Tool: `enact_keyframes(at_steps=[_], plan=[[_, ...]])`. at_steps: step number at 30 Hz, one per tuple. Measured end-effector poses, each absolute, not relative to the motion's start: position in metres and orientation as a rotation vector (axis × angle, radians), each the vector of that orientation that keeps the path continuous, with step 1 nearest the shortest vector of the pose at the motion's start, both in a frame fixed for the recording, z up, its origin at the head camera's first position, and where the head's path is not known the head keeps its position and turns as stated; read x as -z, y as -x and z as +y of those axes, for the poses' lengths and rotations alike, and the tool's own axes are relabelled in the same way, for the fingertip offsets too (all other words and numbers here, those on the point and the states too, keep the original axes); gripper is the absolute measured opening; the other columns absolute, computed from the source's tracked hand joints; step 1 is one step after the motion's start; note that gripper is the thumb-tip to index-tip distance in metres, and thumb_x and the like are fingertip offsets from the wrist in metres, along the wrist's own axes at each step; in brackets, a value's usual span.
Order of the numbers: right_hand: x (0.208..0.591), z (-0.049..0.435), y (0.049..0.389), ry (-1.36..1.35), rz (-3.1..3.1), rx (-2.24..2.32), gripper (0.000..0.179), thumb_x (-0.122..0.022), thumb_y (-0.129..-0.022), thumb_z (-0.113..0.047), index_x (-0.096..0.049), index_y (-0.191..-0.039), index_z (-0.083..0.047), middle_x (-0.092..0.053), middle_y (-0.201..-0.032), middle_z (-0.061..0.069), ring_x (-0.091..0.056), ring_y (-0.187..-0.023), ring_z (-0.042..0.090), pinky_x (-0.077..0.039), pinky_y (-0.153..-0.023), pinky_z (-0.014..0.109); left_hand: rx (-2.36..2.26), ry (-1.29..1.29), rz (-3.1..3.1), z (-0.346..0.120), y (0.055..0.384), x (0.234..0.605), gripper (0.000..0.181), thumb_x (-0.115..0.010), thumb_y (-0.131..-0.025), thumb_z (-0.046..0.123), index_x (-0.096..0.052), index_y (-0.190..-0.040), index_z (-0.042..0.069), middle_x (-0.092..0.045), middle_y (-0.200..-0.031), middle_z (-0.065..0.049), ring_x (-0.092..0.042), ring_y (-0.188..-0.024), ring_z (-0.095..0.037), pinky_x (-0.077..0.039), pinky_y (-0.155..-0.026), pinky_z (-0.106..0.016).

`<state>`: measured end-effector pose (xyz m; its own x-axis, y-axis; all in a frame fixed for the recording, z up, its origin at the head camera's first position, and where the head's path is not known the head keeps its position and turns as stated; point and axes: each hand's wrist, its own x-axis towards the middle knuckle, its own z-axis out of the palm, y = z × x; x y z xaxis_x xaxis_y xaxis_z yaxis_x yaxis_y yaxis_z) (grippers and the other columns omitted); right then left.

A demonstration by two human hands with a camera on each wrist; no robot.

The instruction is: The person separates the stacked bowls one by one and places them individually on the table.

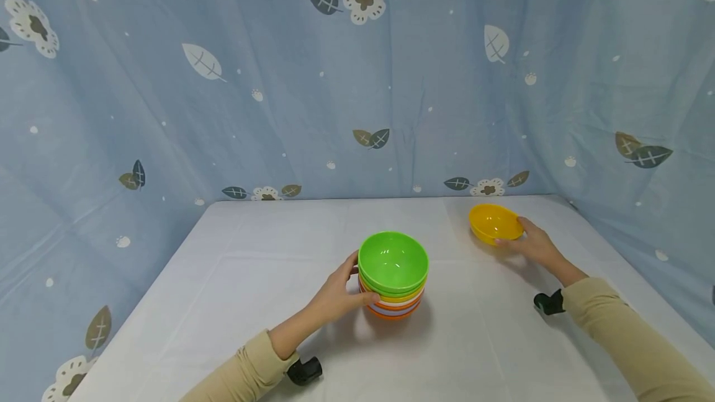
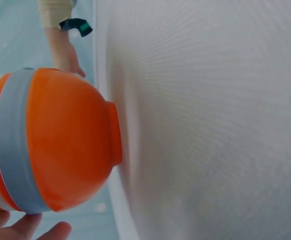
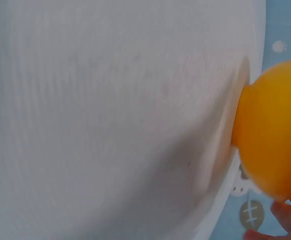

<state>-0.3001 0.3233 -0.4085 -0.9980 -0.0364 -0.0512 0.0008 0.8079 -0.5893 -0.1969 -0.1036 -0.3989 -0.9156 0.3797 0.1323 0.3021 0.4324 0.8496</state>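
Observation:
Near the middle of the table stands a stack of nested bowls [image 1: 393, 260], a green one on top and yellow, white, grey and orange rims below. My left hand [image 1: 337, 293] grips the stack from its left side, thumb at the front. In the left wrist view the orange bottom bowl [image 2: 73, 142] shows its foot close to the tabletop. At the far right my right hand [image 1: 533, 242] holds a yellow bowl [image 1: 494, 223] by its right side, thumb toward the front. The right wrist view shows this yellow bowl [image 3: 275, 130] upright, its foot close to the cloth.
A white cloth covers the table [image 1: 251, 265]. Behind it and along both sides hangs a blue curtain [image 1: 279, 79] with leaf and flower prints. Black wrist devices [image 1: 305, 371] sit under both sleeves.

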Motion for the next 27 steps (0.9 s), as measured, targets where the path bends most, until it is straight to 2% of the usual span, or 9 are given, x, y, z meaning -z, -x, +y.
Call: enact_keyframes(at_steps=[4, 14, 27], plan=[[0.404, 0.319, 0.299, 0.072, 2.98, 0.961, 0.106, -0.063, -0.08, -0.048, -0.004, -0.138, 0.018, -0.007, -0.14, 0.041, -0.011, -0.127, 0.056, -0.015, -0.101, 0.066, -1.513, -0.625, 2.593, -0.104, 0.196, 0.398, 0.087, -0.074, -0.075, 0.036, -0.025, -0.145, 0.017, -0.042, -0.137, -0.008, -0.042, -0.123, -0.032, -0.034, -0.097, -0.058], [0.391, 0.306, 0.291, 0.141, 3.072, 0.993, 0.098, -0.063, -0.082, -0.043, -0.01, -0.138, 0.017, -0.013, -0.141, 0.039, -0.016, -0.127, 0.054, -0.016, -0.102, 0.064, -1.513, -0.625, 2.593, -0.103, 0.194, 0.399, 0.089, -0.073, -0.076, 0.036, -0.023, -0.146, 0.016, -0.041, -0.138, -0.01, -0.041, -0.124, -0.032, -0.033, -0.097, -0.059], [0.365, 0.273, 0.264, 0.2, 2.973, 1.19, 0.092, -0.063, -0.084, -0.041, -0.011, -0.143, 0.006, -0.014, -0.145, 0.033, -0.017, -0.13, 0.051, -0.02, -0.101, 0.064, -1.516, -0.626, 2.584, -0.103, 0.193, 0.399, 0.089, -0.071, -0.077, 0.039, -0.02, -0.147, 0.018, -0.039, -0.14, -0.008, -0.039, -0.125, -0.031, -0.033, -0.097, -0.059]])
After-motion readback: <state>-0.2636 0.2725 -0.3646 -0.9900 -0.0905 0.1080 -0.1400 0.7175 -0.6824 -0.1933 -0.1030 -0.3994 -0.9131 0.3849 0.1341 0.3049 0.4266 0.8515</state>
